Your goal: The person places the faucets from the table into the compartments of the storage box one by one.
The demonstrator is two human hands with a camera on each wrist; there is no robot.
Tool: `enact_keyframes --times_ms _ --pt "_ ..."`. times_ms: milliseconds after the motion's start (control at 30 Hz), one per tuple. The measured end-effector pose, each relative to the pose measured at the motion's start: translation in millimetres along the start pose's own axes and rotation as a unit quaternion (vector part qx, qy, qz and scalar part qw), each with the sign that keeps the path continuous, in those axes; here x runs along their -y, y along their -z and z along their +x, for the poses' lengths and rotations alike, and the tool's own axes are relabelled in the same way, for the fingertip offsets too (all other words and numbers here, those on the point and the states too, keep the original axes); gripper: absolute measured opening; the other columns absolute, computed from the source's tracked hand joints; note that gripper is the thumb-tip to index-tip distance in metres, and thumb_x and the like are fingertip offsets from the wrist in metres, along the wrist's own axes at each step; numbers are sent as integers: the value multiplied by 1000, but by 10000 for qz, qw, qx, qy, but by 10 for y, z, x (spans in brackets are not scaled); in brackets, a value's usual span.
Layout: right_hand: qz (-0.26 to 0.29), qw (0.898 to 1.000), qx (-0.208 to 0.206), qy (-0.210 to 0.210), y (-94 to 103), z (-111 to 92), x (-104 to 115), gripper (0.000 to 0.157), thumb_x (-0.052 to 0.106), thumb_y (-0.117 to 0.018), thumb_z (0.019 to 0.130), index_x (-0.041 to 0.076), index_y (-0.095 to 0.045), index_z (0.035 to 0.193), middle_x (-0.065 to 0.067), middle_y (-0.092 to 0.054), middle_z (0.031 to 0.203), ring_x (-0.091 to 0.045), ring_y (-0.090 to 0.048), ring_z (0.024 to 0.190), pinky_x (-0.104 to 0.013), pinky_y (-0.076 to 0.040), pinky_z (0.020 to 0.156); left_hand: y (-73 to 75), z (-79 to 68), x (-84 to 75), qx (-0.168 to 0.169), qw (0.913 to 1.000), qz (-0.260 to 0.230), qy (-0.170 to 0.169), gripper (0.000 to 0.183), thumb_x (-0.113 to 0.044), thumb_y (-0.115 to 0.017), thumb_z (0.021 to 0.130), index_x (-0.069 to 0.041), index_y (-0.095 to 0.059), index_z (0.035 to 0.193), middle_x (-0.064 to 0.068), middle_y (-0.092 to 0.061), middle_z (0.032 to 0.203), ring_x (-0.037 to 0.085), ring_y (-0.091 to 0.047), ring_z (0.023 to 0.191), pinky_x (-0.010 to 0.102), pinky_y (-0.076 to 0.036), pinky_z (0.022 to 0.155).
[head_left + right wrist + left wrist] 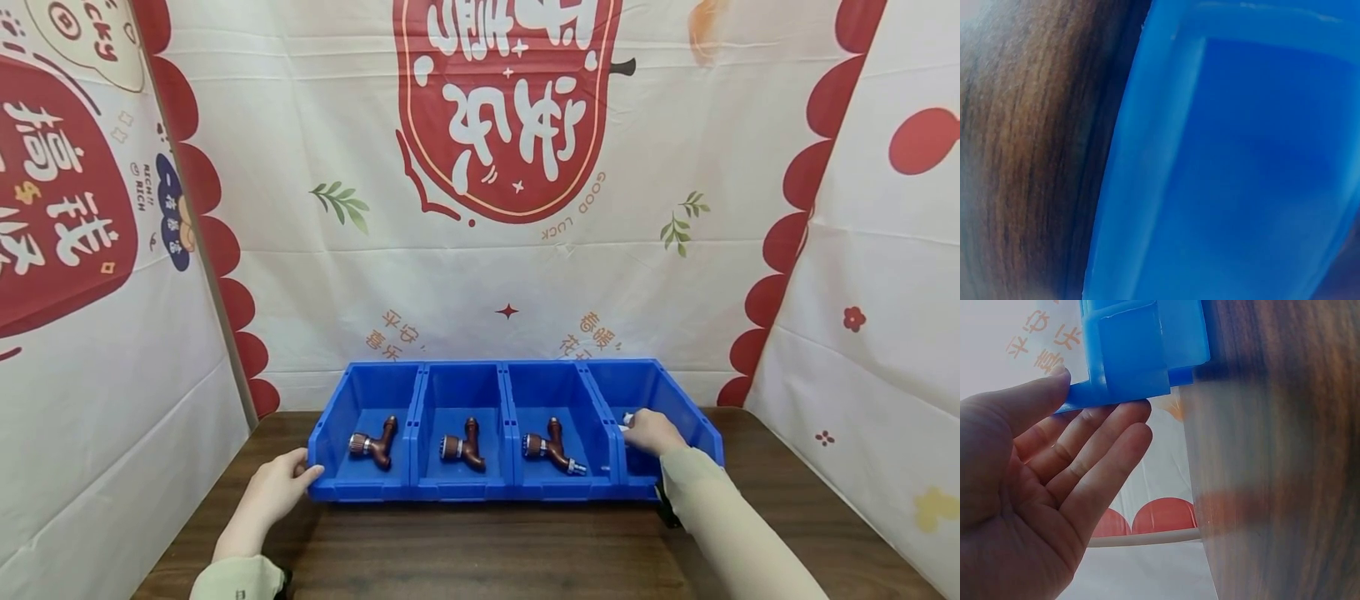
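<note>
Four joined blue bins stand in a row on the table. My left hand pinches the front left edge of the leftmost bin; in the left wrist view the thumb lies on one side of the blue rim, fingers on the other. My right hand reaches down into the rightmost bin, fingertips curled at a small silvery-white piece, mostly hidden by the hand. Brown taps with ridged knobs lie one each in the other bins: left tap, second tap, third tap with a silvery nozzle.
Blue dividers separate the bins. Wood-grain table extends in front and to both sides. A printed white cloth hangs behind, with more cloth at left and right. Only blue bin wall and table appear in the right wrist view.
</note>
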State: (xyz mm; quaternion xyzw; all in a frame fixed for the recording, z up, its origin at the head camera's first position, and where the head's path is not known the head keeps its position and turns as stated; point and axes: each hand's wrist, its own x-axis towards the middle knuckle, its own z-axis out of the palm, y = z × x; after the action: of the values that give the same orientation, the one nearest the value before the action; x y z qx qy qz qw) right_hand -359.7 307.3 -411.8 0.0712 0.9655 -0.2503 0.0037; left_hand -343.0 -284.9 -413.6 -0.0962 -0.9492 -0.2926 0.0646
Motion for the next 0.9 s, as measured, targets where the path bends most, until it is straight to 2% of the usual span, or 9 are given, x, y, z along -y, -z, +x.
enact_keyframes --times_ms 333,567,767,900 --pt "-12 10000 -40 13 -7 21 4 39 29 -62 86 16 -39 57 3 -32 53 -14 -37 48 -28 -34 51 12 5 8 -5 10000 10 -4 22 -21 -64 94 -1 -62 102 1 -49 66 17 -47 61 32 -37 55" --pt "3 10000 2 -14 5 -3 13 39 27 -61 87 16 -39 57 3 -32 53 -14 -38 48 -28 -34 51 11 14 3 17 10000 -3 13 19 -23 -64 94 -4 -61 95 1 -48 65 17 -47 61 32 -36 55" --pt "151 9998 67 -141 -2 -22 12 38 27 -62 87 14 -44 57 1 -36 53 -17 -45 49 -29 -39 52 0 3 3 7 10000 20 -15 18 -23 -63 94 -7 -57 87 1 -47 64 17 -46 60 32 -35 55" --pt "131 9999 69 -89 17 -9 31 39 26 -63 87 14 -42 56 2 -34 53 -15 -41 48 -28 -37 51 4 -9 -5 22 10000 3 0 18 -22 -63 94 -7 -56 85 2 -47 64 17 -46 60 32 -35 55"
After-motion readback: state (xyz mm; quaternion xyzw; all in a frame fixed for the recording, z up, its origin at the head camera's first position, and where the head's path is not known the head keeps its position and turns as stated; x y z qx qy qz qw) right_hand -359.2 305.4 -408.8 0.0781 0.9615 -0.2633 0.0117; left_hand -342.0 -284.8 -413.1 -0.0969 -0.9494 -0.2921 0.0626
